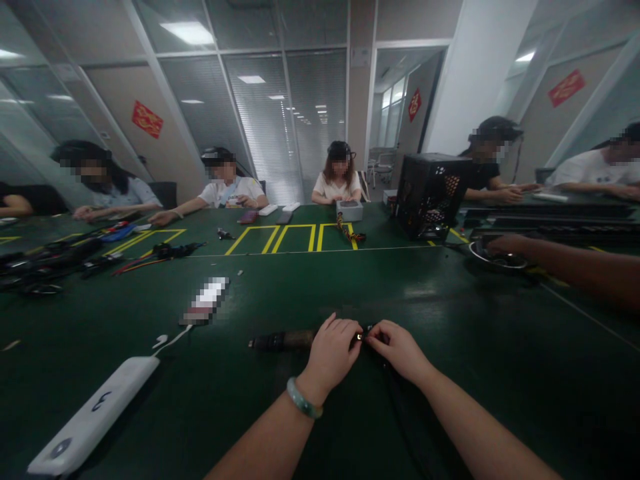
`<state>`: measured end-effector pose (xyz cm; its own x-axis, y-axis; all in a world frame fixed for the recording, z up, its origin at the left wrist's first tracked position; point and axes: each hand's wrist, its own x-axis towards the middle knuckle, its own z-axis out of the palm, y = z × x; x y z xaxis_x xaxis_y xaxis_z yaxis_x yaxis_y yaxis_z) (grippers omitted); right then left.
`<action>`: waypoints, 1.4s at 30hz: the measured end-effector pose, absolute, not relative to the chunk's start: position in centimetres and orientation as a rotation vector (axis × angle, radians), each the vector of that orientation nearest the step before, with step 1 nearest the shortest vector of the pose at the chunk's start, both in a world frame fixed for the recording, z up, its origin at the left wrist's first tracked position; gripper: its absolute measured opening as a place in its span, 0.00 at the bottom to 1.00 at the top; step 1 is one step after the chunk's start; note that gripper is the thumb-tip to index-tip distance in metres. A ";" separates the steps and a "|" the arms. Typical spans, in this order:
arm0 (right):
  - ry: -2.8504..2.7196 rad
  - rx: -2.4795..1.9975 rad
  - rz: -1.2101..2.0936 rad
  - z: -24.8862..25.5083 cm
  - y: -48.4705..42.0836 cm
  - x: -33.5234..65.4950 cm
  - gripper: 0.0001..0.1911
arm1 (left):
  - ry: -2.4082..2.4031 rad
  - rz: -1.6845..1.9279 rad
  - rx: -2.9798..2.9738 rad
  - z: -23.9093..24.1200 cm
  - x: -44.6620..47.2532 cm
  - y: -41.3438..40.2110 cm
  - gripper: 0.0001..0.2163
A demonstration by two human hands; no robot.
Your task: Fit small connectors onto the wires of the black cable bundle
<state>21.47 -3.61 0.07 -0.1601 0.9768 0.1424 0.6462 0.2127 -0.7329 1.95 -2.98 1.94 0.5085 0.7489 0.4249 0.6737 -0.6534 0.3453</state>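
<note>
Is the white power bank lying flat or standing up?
Lying flat: the white power bank shows its marked wide face upward on the green table.

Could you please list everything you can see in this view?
green workbench: one, dark green, filling the foreground
power bank: one, white, lower left
earbud: one, white, beside the power bank
blurred flat object: one, white and dark, left of centre
wire bundles: several, black and red, left side
yellow tape outlines: several, yellow, mid-table
box: one, white, far side
mesh computer case: one, black, far right
wall signs: three, red, on walls
co-workers: six, seated around the table
dark cylindrical part: one, black and brown, at left hand
black cable: one, black, below right hand
bangle: one, pale green, left wrist
left hand: one, centre foreground
right hand: one, centre foreground
</note>
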 end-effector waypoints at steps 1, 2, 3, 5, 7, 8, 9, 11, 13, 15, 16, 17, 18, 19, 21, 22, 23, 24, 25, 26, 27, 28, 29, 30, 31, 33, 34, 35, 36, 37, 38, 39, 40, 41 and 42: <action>-1.881 -1.499 0.698 0.1 -3.6 21.5 0.08 | 1.244 0.845 2.608 2.0 2.0 -3.0 0.10; -1.880 -1.496 0.696 0.1 -3.6 21.5 0.08 | 1.247 0.854 2.606 2.0 2.0 -3.0 0.10; -1.879 -1.493 0.694 0.1 -3.6 21.5 0.08 | 1.248 0.862 2.605 2.0 2.0 -3.1 0.09; -1.879 -1.490 0.692 0.1 -3.6 21.5 0.08 | 1.241 0.869 2.601 2.1 2.0 -3.1 0.07; -1.881 -1.490 0.696 0.1 -3.6 21.5 0.08 | 1.230 0.869 2.599 2.2 2.0 -3.2 0.07; -1.882 -1.489 0.698 0.1 -3.6 21.6 0.08 | 1.227 0.866 2.598 2.3 2.0 -3.2 0.07; -1.883 -1.489 0.698 0.1 -3.6 21.6 0.08 | 1.225 0.862 2.597 2.4 2.0 -3.2 0.07; -1.884 -1.491 0.687 0.1 -3.6 21.6 0.08 | 1.218 0.848 2.603 2.5 2.0 -3.2 0.08; -1.886 -1.494 0.673 0.1 -3.6 21.6 0.08 | 1.208 0.836 2.614 2.5 2.0 -3.1 0.08; -1.890 -1.497 0.675 0.1 -3.5 21.6 0.08 | 1.206 0.835 2.623 2.4 2.0 -3.1 0.07; -1.892 -1.496 0.680 0.1 -3.5 21.6 0.08 | 1.213 0.839 2.624 2.4 2.0 -3.1 0.07; -1.893 -1.495 0.685 0.1 -3.5 21.6 0.08 | 1.226 0.845 2.622 2.3 2.0 -3.1 0.06; -1.892 -1.493 0.686 0.1 -3.5 21.6 0.08 | 1.240 0.849 2.620 2.2 2.0 -3.1 0.06; -1.891 -1.490 0.687 0.0 -3.5 21.6 0.07 | 1.251 0.851 2.619 2.1 2.0 -3.1 0.05; -1.889 -1.483 0.687 0.0 -3.6 21.6 0.07 | 1.260 0.847 2.620 2.1 2.0 -3.1 0.05; -1.888 -1.481 0.687 0.0 -3.6 21.6 0.07 | 1.256 0.844 2.622 2.1 2.0 -3.1 0.06; -1.889 -1.481 0.687 0.0 -3.6 21.6 0.07 | 1.246 0.839 2.624 2.1 2.0 -3.1 0.07; -1.889 -1.483 0.686 0.0 -3.6 21.6 0.07 | 1.230 0.833 2.626 2.1 2.0 -3.1 0.07; -1.889 -1.486 0.684 0.0 -3.6 21.6 0.07 | 1.214 0.827 2.628 2.2 2.0 -3.1 0.08; -1.889 -1.488 0.683 0.0 -3.6 21.6 0.08 | 1.203 0.822 2.629 2.2 2.0 -3.2 0.08; -1.890 -1.487 0.684 0.1 -3.6 21.6 0.08 | 1.200 0.818 2.629 2.3 2.0 -3.2 0.07; -1.892 -1.486 0.687 0.1 -3.6 21.6 0.08 | 1.206 0.818 2.627 2.3 2.0 -3.2 0.06; -1.892 -1.485 0.688 0.1 -3.6 21.6 0.08 | 1.219 0.820 2.625 2.3 2.0 -3.2 0.06; -1.892 -1.485 0.690 0.1 -3.6 21.6 0.08 | 1.235 0.825 2.622 2.3 2.0 -3.2 0.05; -1.891 -1.487 0.692 0.1 -3.6 21.6 0.07 | 1.248 0.829 2.619 2.3 2.1 -3.3 0.05; -1.888 -1.494 0.695 0.1 -3.6 21.7 0.07 | 1.261 0.836 2.612 2.2 2.1 -3.3 0.05; -1.888 -1.495 0.696 0.1 -3.7 21.7 0.07 | 1.258 0.836 2.611 2.2 2.1 -3.2 0.05; -1.888 -1.494 0.697 0.1 -3.7 21.7 0.07 | 1.253 0.833 2.611 2.1 2.1 -3.2 0.06; -1.889 -1.491 0.698 0.2 -3.7 21.7 0.07 | 1.246 0.829 2.612 2.1 2.1 -3.2 0.07; -1.889 -1.489 0.698 0.2 -3.7 21.7 0.07 | 1.239 0.823 2.614 2.1 2.0 -3.1 0.07; -1.889 -1.488 0.698 0.2 -3.7 21.7 0.07 | 1.235 0.815 2.616 2.1 2.0 -3.1 0.08; -1.889 -1.486 0.698 0.2 -3.7 21.7 0.07 | 1.233 0.807 2.618 2.0 2.0 -3.1 0.08; -1.889 -1.484 0.695 0.1 -3.7 21.7 0.07 | 1.236 0.799 2.619 2.0 1.9 -3.0 0.08; -1.890 -1.481 0.691 0.1 -3.6 21.7 0.07 | 1.240 0.792 2.619 2.0 1.9 -3.0 0.08; -1.892 -1.477 0.686 0.0 -3.6 21.7 0.07 | 1.243 0.787 2.619 1.9 1.9 -3.0 0.08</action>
